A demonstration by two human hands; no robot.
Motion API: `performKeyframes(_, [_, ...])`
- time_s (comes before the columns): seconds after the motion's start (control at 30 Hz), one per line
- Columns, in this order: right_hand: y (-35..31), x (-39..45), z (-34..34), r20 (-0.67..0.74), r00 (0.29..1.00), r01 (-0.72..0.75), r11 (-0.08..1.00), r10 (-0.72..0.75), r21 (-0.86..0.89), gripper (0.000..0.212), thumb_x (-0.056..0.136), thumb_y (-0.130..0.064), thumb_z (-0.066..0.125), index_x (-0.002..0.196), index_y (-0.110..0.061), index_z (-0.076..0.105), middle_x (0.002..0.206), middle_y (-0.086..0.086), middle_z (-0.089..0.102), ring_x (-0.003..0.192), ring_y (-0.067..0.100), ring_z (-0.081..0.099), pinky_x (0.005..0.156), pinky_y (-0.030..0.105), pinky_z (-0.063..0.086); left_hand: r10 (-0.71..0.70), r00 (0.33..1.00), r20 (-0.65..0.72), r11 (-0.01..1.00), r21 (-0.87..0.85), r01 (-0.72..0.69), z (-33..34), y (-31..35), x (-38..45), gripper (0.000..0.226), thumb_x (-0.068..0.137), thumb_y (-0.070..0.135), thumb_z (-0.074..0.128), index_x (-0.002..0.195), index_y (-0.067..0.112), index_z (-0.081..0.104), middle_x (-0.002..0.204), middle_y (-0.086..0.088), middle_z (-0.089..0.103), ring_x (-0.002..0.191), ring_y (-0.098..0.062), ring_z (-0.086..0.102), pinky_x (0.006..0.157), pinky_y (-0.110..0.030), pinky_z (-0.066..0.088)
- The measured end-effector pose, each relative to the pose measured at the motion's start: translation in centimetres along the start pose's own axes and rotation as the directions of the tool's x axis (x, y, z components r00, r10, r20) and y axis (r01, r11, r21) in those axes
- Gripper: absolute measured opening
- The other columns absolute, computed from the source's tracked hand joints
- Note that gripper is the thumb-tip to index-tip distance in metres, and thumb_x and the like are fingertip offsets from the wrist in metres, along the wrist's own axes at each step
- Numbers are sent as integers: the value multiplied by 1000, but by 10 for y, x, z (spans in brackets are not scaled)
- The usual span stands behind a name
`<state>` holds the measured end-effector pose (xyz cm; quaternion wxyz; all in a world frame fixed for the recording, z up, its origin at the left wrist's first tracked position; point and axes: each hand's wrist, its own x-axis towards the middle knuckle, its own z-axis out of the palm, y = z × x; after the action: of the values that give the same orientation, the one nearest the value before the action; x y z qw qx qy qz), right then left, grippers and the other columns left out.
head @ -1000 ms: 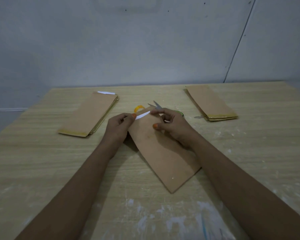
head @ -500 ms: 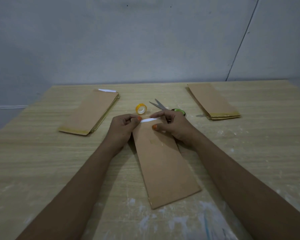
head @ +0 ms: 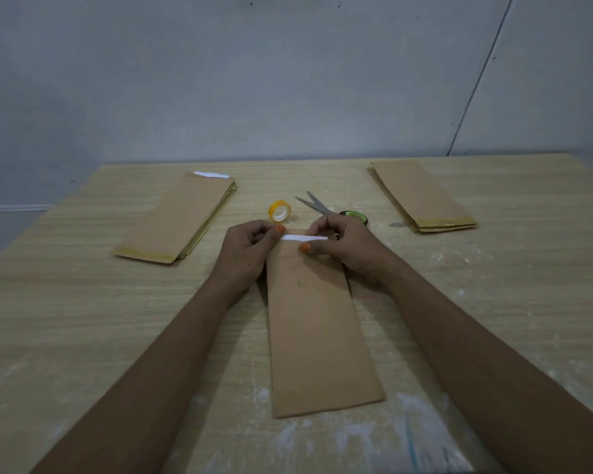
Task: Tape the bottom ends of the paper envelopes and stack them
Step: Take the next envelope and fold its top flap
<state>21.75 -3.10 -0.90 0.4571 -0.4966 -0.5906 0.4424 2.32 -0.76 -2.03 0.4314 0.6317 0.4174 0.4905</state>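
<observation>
Brown envelope [head: 317, 323] flat on tabletop [head: 83, 319]; left hand [head: 245, 249] and right hand [head: 348, 246] pinch white strip [head: 303, 238] at its far end.

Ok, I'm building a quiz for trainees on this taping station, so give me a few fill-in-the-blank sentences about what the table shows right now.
1. Both hands, left hand and right hand, hold a strip of ____ tape across the far end of the middle envelope.
2. The tape roll beyond the hands is ____ in colour.
3. The scissors lie to the ____ of that roll.
4. Besides the middle envelope, the table carries ____ envelope stacks.

Missing words: white; yellow; right; two
</observation>
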Motion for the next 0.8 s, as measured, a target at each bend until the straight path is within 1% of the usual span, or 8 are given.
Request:
performKeyframes(0.13, [1, -1, 1, 10, 1000, -1, 1000, 1, -21, 18, 79, -11, 81, 85, -16, 65, 71, -2, 64, 62, 7, 58, 57, 21, 47, 19, 999, -26, 1000, -12, -19, 0, 1, -1, 16, 98, 12, 60, 94, 2, 72, 71, 3, 67, 64, -1, 55, 59, -15, 42])
performKeyframes(0.2, [2, -1, 0, -11, 1000, -11, 1000, 11, -2, 16, 80, -10, 80, 85, -15, 65, 70, -4, 64, 60, 4, 58, 55, 19, 46, 42, 999, -25, 999, -9, -42, 0, 2, -3, 14, 100, 16, 58, 107, 8, 68, 70, 7, 66, 59, -3, 52, 55, -16, 40])
performKeyframes(0.27, [3, 0, -1, -31, 999, -11, 1000, 11, 12, 14, 82, -10, 78, 85, -14, 65, 73, -3, 65, 62, 4, 60, 56, 18, 47, 86, 996, 23, 996, 8, -86, 0, 1, -5, 18, 100, 18, 59, 117, 17, 64, 87, 4, 69, 63, -8, 55, 57, -19, 42])
performKeyframes(0.37, [3, 0, -2, -37, 999, 2, 999, -1, 47, 13, 83, -7, 76, 84, -14, 65, 78, 1, 67, 70, 9, 63, 60, 22, 49, 163, 981, 106, 968, 175, -180, 0, -4, -5, 16, 96, 19, 65, 111, 24, 64, 110, 2, 66, 77, -9, 60, 66, -25, 46])
performKeyframes(0.47, [5, 2, -2, -34, 999, 3, 999, -1, 53, 13, 82, -7, 76, 83, -14, 66, 80, 3, 68, 72, 12, 64, 63, 25, 51, 166, 979, 117, 956, 225, -189, 0, -7, -4, 12, 93, 20, 69, 104, 21, 65, 105, 0, 66, 80, -8, 60, 67, -29, 49])
performKeyframes(0.6, [6, 2, -2, -21, 1000, 10, 1000, -10, 18, 12, 81, -9, 78, 85, -12, 67, 79, 2, 67, 72, 11, 62, 63, 27, 51, 91, 991, 103, 983, 153, -106, -1, -4, -3, 6, 91, 14, 70, 95, 11, 66, 87, -5, 67, 71, -14, 59, 62, -35, 46])
performKeyframes(0.7, [4, 1, -1, 2, 1000, 12, 1000, -12, -9, 15, 80, -12, 80, 87, -11, 67, 83, 5, 68, 76, 14, 65, 66, 32, 56, 61, 992, 112, 992, 106, -73, -2, -3, -3, 8, 91, 14, 70, 91, 7, 66, 83, -12, 68, 69, -17, 59, 61, -34, 47])
performKeyframes(0.8, [3, 0, 0, 3, 999, 39, 999, -38, -11, 14, 81, -11, 79, 81, -12, 65, 78, 3, 66, 72, 12, 63, 63, 29, 53, 55, 992, 116, 992, 103, -67, -1, -2, -4, 8, 93, 16, 69, 89, 9, 65, 79, -7, 64, 68, -14, 56, 59, -30, 44])
